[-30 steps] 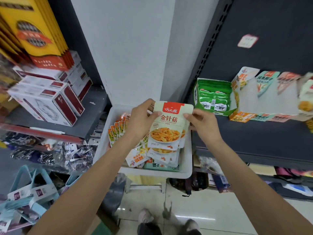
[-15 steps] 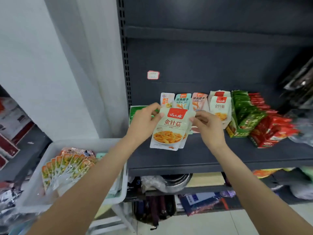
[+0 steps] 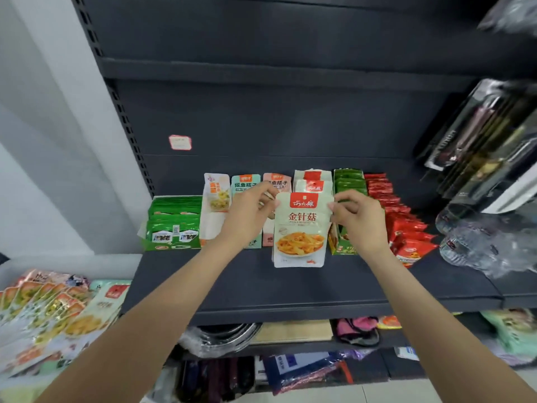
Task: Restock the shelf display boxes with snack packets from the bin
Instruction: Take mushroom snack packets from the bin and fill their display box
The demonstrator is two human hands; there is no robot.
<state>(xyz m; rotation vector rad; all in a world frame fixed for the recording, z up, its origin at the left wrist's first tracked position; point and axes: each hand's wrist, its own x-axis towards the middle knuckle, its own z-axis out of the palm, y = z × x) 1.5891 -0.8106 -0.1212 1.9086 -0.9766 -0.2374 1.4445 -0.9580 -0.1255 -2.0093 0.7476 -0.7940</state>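
Observation:
I hold a small stack of white mushroom snack packets [image 3: 300, 228] with a red label upright above the dark shelf [image 3: 290, 286]. My left hand [image 3: 247, 213] pinches the stack's top left corner and my right hand [image 3: 359, 218] pinches its top right corner. Right behind the stack stands a display box with matching white packets [image 3: 312, 181]. The white bin [image 3: 72, 261] at lower left holds several more snack packets [image 3: 52, 312].
On the shelf stand a green box of packets [image 3: 174, 222], pastel display boxes [image 3: 216, 193], another green box [image 3: 347, 181] and red packets [image 3: 401, 222]. Clear plastic goods [image 3: 488, 245] lie at right. A lower shelf [image 3: 290, 333] holds mixed items.
My view has swung right from the bin to the shelf. Both hands carried the stack of packets right and forward, in front of the matching display box.

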